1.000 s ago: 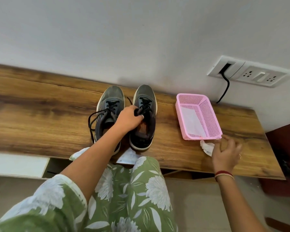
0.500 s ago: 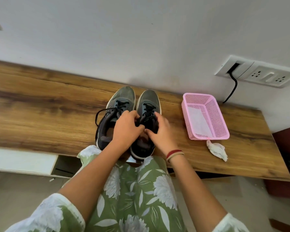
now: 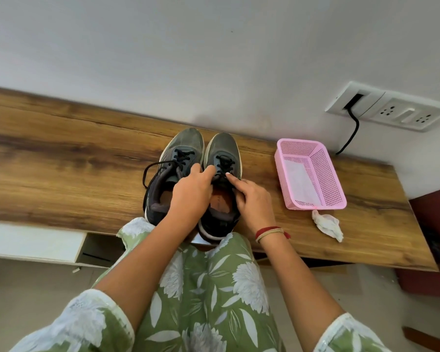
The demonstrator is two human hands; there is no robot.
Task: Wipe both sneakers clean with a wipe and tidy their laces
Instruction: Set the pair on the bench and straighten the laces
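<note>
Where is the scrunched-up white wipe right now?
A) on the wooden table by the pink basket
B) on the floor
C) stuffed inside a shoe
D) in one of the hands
A: the wipe lies on the wooden table just in front of the pink basket, while the left hand and right hand are both at the laces.

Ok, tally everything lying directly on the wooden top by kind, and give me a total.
Sneakers: 2, the left sneaker and the right sneaker
Pink basket: 1
Crumpled white wipe: 1
Total: 4
</note>
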